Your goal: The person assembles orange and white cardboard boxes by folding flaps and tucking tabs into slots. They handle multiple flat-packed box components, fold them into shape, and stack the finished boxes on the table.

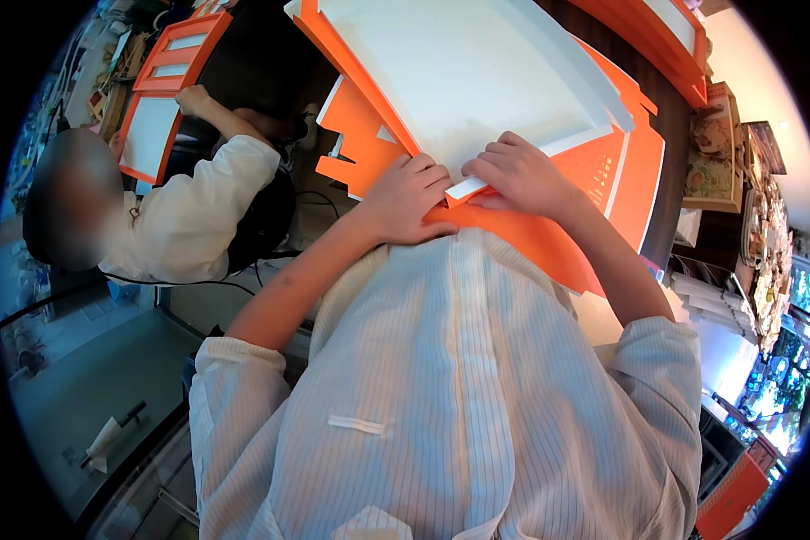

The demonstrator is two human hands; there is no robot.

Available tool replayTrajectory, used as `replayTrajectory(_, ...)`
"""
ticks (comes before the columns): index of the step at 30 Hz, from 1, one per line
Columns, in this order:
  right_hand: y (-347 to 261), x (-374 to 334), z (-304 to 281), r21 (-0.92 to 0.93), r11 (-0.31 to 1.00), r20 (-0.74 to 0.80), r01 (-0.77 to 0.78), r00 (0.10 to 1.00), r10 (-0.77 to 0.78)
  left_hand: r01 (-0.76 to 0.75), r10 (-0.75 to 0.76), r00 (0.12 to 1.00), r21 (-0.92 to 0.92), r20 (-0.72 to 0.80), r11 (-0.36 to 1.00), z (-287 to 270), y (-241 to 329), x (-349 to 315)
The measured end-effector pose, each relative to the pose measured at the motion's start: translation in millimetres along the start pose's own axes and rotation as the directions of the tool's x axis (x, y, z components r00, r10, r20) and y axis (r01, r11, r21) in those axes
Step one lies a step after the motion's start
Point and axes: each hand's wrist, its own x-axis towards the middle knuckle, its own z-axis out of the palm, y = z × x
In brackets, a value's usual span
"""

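Observation:
A cardboard box, white inside with orange outer walls, lies before me with its nearest corner by my body. My left hand is closed on the wall at that corner, its fingers bent over the edge. At the same corner my right hand pinches a narrow folded flap, white on top and orange beneath. Along the right, the box's white rim stands partly folded up. Under the box spread flat orange cardboard sheets with cut tabs at their edges.
At the left a co-worker in a white shirt has a hand on an orange-framed box with white panels. Another orange box stands at the far right of the dark table. Patterned boxes are stacked beyond it.

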Motion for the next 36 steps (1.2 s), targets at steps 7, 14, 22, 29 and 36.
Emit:
replayTrajectory(7,-2.6,-3.6,0.2,-0.165,0.980,-0.321,-0.114,0.945,0.056,0.313,-0.341,0.938,-0.276,-0.060,0.909,28.9,1.6,-6.9)
replayTrajectory(14,57.8,-141.5,-12.2,0.410,0.714,-0.703,-0.568,0.302,0.644,0.283,-0.342,0.927,-0.312,-0.153,0.907,30.2,-5.1,-26.9)
replayTrajectory(22,96.9,-136.9,-48.9,0.905,0.208,-0.063,-0.372,0.366,0.929,0.220,-0.277,0.954,-0.365,-0.114,0.905,15.3,2.7,-26.0)
replayTrajectory(29,130.8,-147.6,-41.2,0.921,-0.331,0.205,0.207,0.467,0.860,0.271,-0.324,0.943,-0.396,-0.072,0.878,15.5,10.0,-15.2)
replayTrajectory(36,161.1,-184.6,-6.0,0.991,-0.134,0.122,-0.024,0.593,0.796,0.289,-0.338,0.936,-0.336,-0.098,0.896,-5.9,17.7,-15.8)
